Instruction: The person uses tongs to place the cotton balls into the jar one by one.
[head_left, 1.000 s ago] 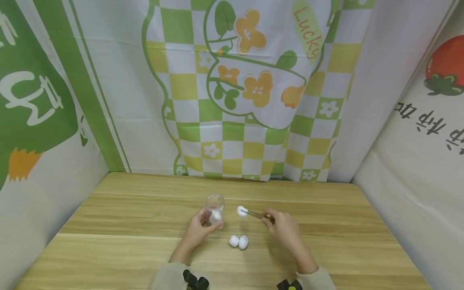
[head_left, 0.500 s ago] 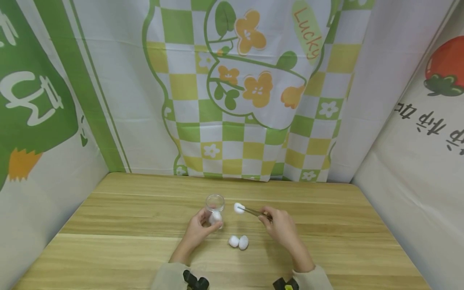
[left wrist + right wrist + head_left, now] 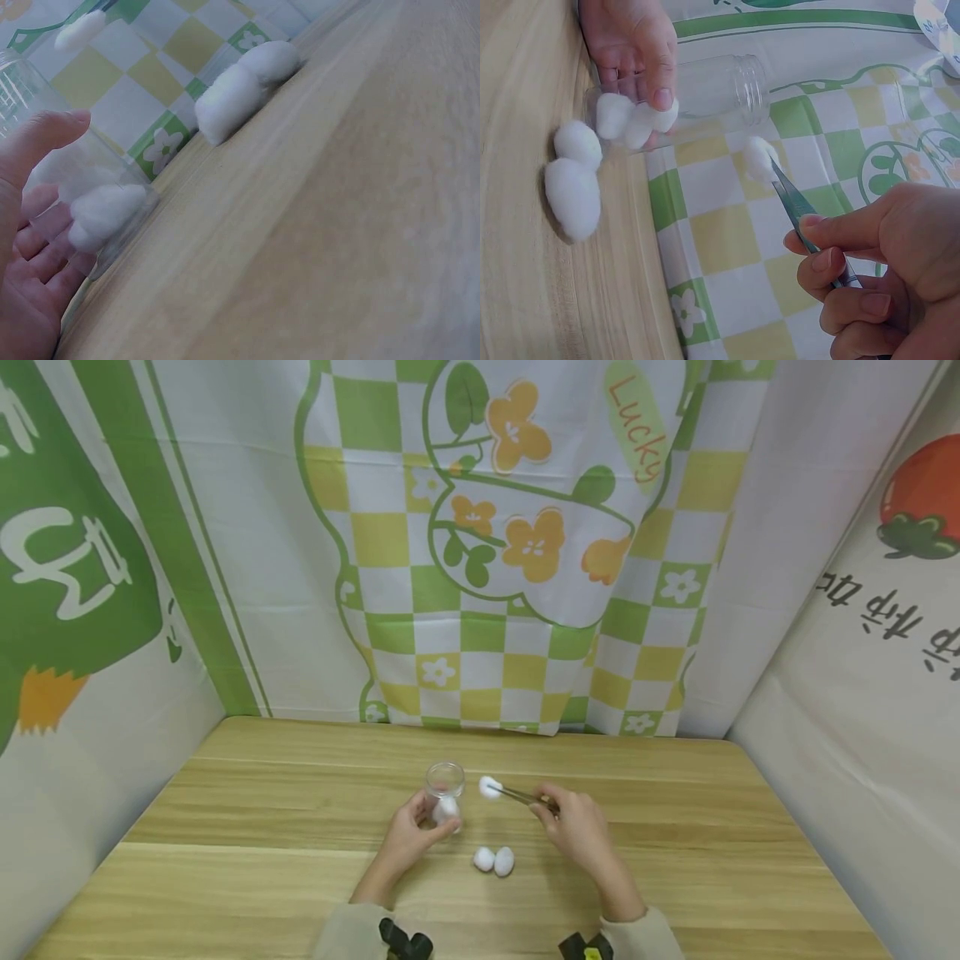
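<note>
A clear open-topped jar [image 3: 712, 94] stands upright on the table with several white cotton balls [image 3: 615, 116] at its bottom. My left hand [image 3: 411, 837] grips the jar around its lower side, thumb toward me. In my right hand [image 3: 581, 828] is a pair of metal tweezers [image 3: 795, 199], pinched between thumb and fingers. The tweezer tips hold one cotton ball [image 3: 491, 787] in the air, just right of the jar's mouth and apart from it. Two more cotton balls [image 3: 493, 861] lie touching each other on the table, between the hands and nearer to me.
The wooden table [image 3: 300, 777] has light grain and reaches back to a checked green, yellow and white cloth [image 3: 480, 677]. Printed cloth walls [image 3: 840, 710] close in the sides. Dark wrist mounts [image 3: 405, 941] sit at both sleeves.
My right hand has moved a little left, carrying the tweezers and their cotton ball closer to the jar. The left hand, the jar and the two loose cotton balls stay where they were.
</note>
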The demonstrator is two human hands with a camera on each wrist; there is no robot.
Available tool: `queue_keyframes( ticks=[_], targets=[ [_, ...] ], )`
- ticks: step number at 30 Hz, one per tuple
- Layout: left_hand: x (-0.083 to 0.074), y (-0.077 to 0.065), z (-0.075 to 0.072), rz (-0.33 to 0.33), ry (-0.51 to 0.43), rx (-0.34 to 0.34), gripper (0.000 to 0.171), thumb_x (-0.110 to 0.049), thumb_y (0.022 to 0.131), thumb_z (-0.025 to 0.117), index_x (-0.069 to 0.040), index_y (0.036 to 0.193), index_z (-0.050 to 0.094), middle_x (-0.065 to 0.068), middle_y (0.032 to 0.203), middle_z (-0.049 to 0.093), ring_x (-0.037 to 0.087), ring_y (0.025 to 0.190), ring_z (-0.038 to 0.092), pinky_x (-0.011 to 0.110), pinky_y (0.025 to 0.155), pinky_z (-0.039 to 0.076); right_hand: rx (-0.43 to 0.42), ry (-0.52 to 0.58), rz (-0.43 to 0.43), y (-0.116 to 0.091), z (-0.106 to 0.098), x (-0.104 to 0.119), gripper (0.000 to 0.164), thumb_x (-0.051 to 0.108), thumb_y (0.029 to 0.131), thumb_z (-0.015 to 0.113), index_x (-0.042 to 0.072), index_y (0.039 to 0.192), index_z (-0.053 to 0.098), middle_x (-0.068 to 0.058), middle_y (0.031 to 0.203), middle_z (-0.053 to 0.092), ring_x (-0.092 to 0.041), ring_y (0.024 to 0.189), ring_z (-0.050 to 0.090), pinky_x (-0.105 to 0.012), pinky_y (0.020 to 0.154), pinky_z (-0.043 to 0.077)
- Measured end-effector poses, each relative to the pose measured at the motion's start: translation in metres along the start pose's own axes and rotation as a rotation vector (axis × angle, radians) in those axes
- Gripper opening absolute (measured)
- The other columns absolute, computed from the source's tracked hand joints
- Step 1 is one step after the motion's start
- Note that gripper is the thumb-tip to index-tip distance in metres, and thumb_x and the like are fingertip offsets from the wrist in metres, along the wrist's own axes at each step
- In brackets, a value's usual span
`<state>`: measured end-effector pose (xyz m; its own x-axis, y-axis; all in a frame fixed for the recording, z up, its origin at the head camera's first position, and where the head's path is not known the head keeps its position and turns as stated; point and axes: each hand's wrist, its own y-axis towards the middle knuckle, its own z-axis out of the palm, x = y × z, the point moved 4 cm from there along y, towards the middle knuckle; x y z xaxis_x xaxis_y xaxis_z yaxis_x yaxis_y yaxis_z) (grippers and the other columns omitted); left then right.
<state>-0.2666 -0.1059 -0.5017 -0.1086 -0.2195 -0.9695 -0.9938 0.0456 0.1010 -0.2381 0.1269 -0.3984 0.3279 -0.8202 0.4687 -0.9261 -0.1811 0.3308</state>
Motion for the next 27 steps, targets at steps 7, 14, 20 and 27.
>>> queue_keyframes(
  ticks=[7, 14, 20, 27],
  targets=[
    [0.000, -0.001, 0.000, 0.004, 0.001, 0.012, 0.054, -0.015, 0.082, 0.076, -0.001, 0.129, 0.054, 0.020, 0.129, 0.062, 0.036, 0.126, 0.056, 0.049, 0.111, 0.044, 0.007, 0.015, 0.010, 0.000, -0.001, 0.004, 0.005, 0.013, 0.085, 0.070, 0.011, 0.090, 0.070, -0.001, 0.062, 0.063, -0.005, 0.049, 0.036, -0.016, 0.045, 0.025],
    [-0.001, -0.001, 0.000, -0.007, -0.007, 0.008, 0.052, -0.016, 0.082, 0.076, -0.003, 0.127, 0.055, 0.018, 0.128, 0.062, 0.034, 0.125, 0.057, 0.047, 0.110, 0.045, 0.000, 0.026, -0.002, 0.001, -0.002, 0.008, 0.008, 0.013, 0.086, 0.070, 0.010, 0.094, 0.070, -0.002, 0.064, 0.064, -0.004, 0.050, 0.036, -0.015, 0.044, 0.026],
    [0.001, -0.001, 0.000, -0.001, -0.001, 0.005, 0.052, -0.015, 0.082, 0.076, -0.002, 0.127, 0.055, 0.018, 0.126, 0.063, 0.033, 0.124, 0.058, 0.047, 0.109, 0.046, -0.007, 0.029, -0.004, 0.002, -0.002, 0.011, 0.010, 0.013, 0.086, 0.070, 0.009, 0.095, 0.071, -0.002, 0.066, 0.065, -0.004, 0.051, 0.038, -0.015, 0.046, 0.028],
    [0.002, -0.001, 0.000, 0.008, 0.000, 0.003, 0.051, -0.014, 0.081, 0.076, -0.001, 0.126, 0.055, 0.019, 0.124, 0.064, 0.034, 0.122, 0.059, 0.046, 0.108, 0.047, -0.025, 0.027, -0.005, 0.003, -0.002, 0.014, 0.009, 0.015, 0.085, 0.071, 0.010, 0.094, 0.071, -0.002, 0.065, 0.065, -0.005, 0.052, 0.038, -0.016, 0.046, 0.027]
  ],
)
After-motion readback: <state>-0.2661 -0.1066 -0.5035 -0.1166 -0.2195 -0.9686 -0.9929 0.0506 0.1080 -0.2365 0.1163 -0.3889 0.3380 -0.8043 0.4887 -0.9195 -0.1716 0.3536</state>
